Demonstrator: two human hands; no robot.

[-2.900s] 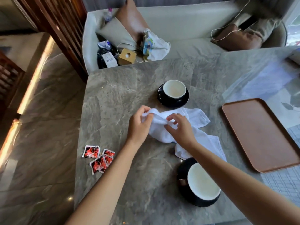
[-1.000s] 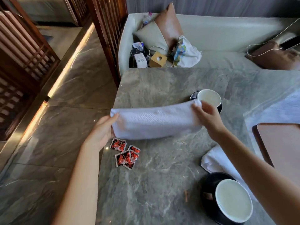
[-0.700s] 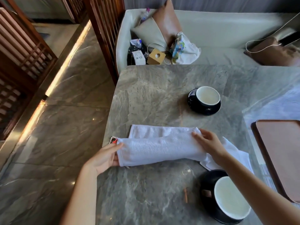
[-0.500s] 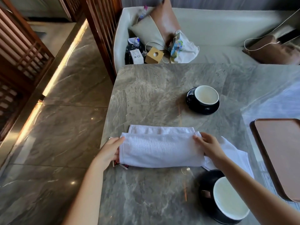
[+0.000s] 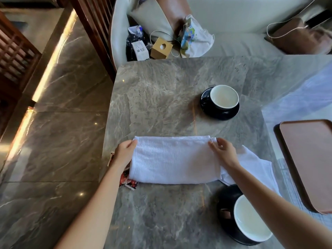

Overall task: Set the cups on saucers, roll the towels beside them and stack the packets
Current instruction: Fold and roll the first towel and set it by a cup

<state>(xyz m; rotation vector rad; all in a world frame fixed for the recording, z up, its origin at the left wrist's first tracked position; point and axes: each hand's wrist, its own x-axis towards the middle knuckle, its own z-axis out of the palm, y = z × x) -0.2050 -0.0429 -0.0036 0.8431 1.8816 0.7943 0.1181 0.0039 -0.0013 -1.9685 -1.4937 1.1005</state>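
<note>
Both far corners of towel (image 5: 176,159) are being pinched by left hand (image 5: 124,152) and right hand (image 5: 223,151), it being judged light, limp, best held at ends.

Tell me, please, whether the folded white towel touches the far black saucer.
Apart: the head view shows bare marble table between the folded white towel and far black saucer.

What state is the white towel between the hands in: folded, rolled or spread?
Folded: the towel lies flat as a doubled band, layers showing at its right end.
</note>
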